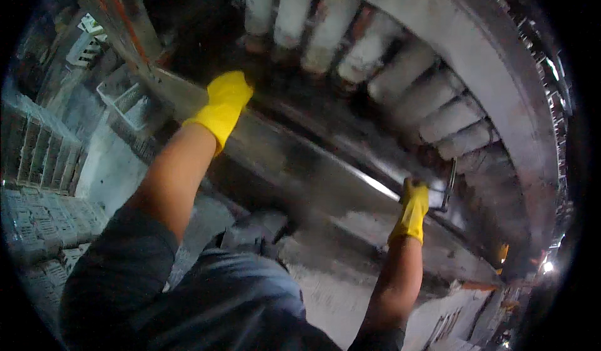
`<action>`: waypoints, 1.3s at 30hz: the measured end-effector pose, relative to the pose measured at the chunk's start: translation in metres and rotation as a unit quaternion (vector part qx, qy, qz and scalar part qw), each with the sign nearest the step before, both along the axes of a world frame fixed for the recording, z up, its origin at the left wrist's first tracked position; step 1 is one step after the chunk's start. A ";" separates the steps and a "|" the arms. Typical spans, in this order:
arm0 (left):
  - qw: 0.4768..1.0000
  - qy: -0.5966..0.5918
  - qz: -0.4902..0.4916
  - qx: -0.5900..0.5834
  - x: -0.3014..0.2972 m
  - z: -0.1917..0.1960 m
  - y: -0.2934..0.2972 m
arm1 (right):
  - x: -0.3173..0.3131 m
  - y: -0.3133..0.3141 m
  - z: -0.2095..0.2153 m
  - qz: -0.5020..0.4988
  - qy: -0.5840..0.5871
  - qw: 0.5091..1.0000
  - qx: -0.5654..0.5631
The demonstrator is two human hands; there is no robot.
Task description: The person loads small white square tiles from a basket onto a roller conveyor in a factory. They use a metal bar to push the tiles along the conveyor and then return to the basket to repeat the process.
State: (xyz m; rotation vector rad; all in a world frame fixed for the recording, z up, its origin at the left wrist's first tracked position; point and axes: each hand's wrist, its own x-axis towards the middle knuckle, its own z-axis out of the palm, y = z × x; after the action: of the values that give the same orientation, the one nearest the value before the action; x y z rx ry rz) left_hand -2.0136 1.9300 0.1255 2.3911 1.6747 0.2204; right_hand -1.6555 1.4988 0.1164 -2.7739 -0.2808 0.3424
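The left gloved hand (226,107) is over the left part of a long metal ledge (278,150); the right gloved hand (412,213) is beside a dark frame (449,185), right of centre — blur hides whether either grip is closed.

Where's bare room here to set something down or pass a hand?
The metal panel between left glove and right glove looks bare, though blurred and possibly sloped. Pale floor also looks bare between stacked crates and left forearm. Crowded: the close-set grey cylinders beyond the gloves, and the dark frame beside the right glove.
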 end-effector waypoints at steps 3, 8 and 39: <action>0.999 0.044 0.022 -0.011 -0.006 0.000 0.004 | -0.003 0.008 -0.008 0.036 -0.053 0.996 -0.058; 0.999 0.050 0.002 -0.002 -0.007 0.014 0.004 | -0.003 0.000 -0.007 0.032 -0.098 0.990 -0.093; 0.997 0.073 -0.009 0.032 -0.016 0.011 0.034 | -0.004 0.025 0.009 0.048 -0.023 0.997 -0.061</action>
State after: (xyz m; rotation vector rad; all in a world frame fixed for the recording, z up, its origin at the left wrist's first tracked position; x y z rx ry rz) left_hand -2.0299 1.9645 0.1370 2.5232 1.7323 0.0990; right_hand -1.6593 1.5240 0.1253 -2.8974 -0.4177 0.3293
